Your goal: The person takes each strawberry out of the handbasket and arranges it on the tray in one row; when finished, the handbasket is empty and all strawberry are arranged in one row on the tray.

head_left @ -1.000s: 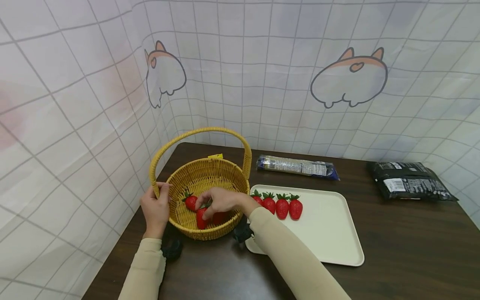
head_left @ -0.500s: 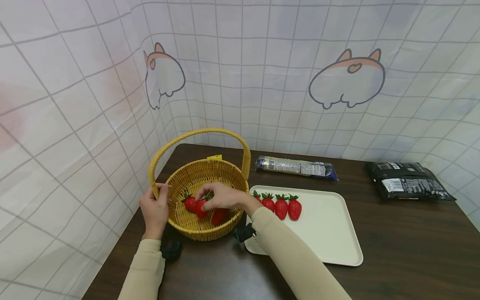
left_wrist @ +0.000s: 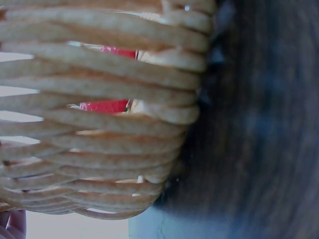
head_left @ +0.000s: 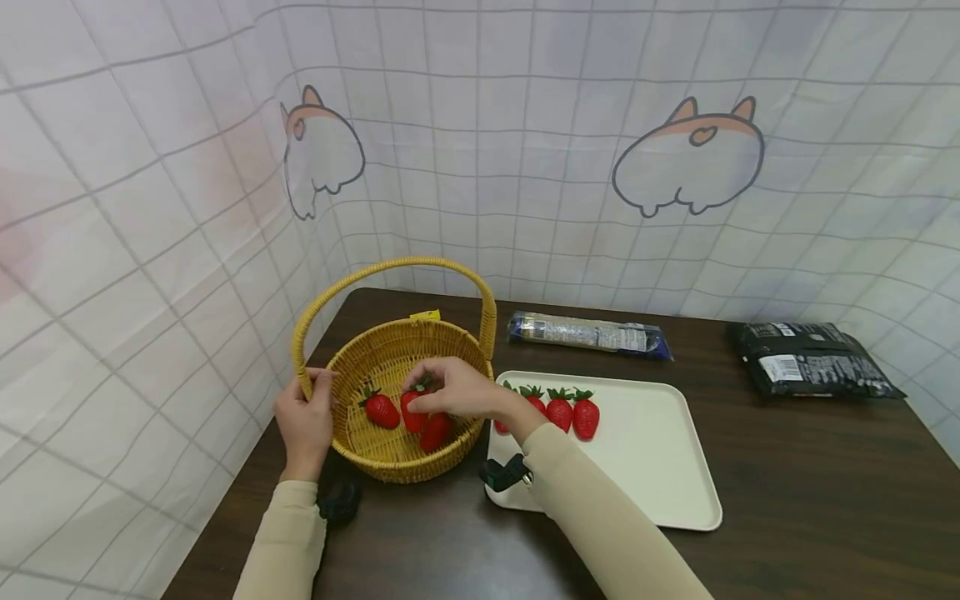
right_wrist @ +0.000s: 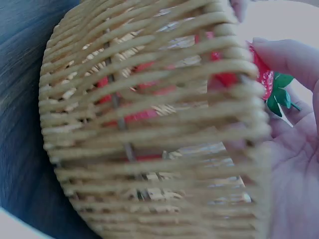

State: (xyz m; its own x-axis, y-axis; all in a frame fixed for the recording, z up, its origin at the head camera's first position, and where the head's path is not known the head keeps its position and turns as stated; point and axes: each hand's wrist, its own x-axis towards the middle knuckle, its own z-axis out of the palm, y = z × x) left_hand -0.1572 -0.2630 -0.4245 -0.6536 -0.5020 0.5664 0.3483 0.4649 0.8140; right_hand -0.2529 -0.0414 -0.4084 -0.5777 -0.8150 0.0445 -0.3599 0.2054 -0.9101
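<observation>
A yellow wicker basket (head_left: 405,472) with a tall arched handle stands at the left of the table. My left hand (head_left: 306,423) grips its left rim at the foot of the handle; its woven wall (left_wrist: 99,149) fills much of the left wrist view. Inside the basket, my right hand (head_left: 459,390) pinches a red strawberry (head_left: 413,413) near its leafy top, and the same strawberry (right_wrist: 264,74) shows past the rim in the right wrist view. Two more strawberries lie in the basket, one to the left (head_left: 382,411) and one in front (head_left: 436,433).
Right of the basket is a cream tray (head_left: 645,454) with a row of several strawberries (head_left: 585,418), partly behind my right wrist. A long clear packet (head_left: 588,333) lies behind the tray. At the far right sits a black packet (head_left: 813,360). A patterned curtain (head_left: 540,192) hangs behind the table.
The strawberry in my right hand has moved away from me, then slightly right, off the left strawberry. The front strawberry has come into fuller view. My left hand keeps its hold on the basket.
</observation>
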